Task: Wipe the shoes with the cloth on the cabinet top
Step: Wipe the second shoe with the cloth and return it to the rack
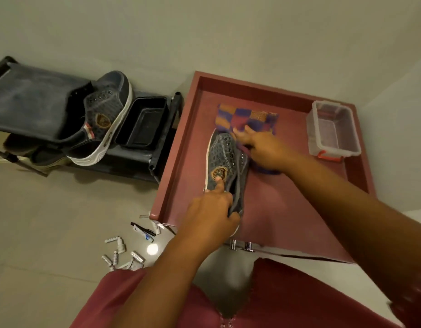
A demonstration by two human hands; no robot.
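A grey patterned sneaker [222,157] lies on its side on the reddish-brown cabinet top [283,209]. My left hand [212,211] grips its heel end, index finger stretched onto the gold emblem. A checked purple, orange and red cloth [242,117] lies behind the shoe's toe. My right hand [264,147] rests on the cloth beside the shoe, fingers spread; whether it pinches the fabric is hidden. The matching second sneaker [103,121] leans on a dark rack at the left.
A clear plastic box [333,129] with red clips stands at the cabinet's back right. A black tray [143,121] sits on the dark shoe rack [27,102]. Several small tubes and a pen [124,252] litter the floor near the cabinet's front left corner.
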